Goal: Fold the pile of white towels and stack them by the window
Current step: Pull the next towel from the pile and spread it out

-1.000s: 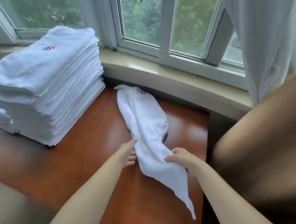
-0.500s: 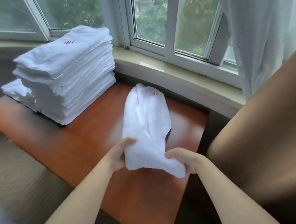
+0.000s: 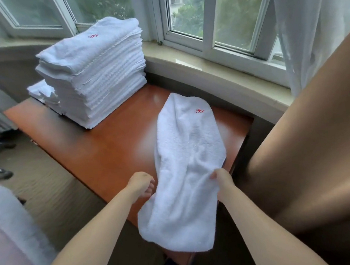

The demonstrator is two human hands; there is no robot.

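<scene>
Nearest the viewer, at the front edge of the table [image 3: 100,150], the towel [image 3: 190,152] lies lengthwise, folded into a long band; its near end overhangs that edge and its far end, marked with a red emblem, points toward the window [image 3: 220,21]. Right hand [image 3: 222,179]: fingers curled, pinching the towel's right edge over the table. Left hand [image 3: 141,185]: just beside the towel's left edge, fingers curled under; whether it grips cloth cannot be told, since the fingertips are hidden. Step in hand, by judgement: squaring the band before the cross fold. To do it well, draw both long edges parallel, flatten the puckers at mid-length, then bring the hanging end up to meet the emblem end with corners matched. Farther along the table, at its far left corner below the window, stands the stack [image 3: 95,71] of folded towels, well apart from the working towel.
</scene>
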